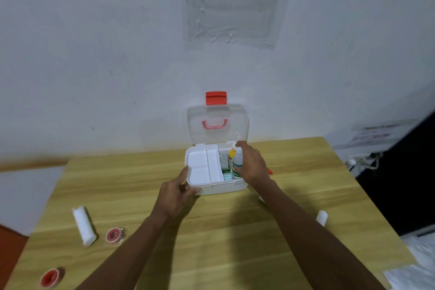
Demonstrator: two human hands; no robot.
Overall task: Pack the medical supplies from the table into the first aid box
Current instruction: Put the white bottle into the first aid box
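right hand (pixel 251 165) hides much of the bottle (pixel 236 161).

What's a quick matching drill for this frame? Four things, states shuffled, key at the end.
Things:
1. white bottle
2. box lid
3. long gauze roll
4. left hand

States:
A. raised open
B. lying on the table, left of the first aid box
C. gripped by the right hand at the box's right compartment
D. holding the box's front left corner

Pairs: 1-C, 2-A, 3-B, 4-D
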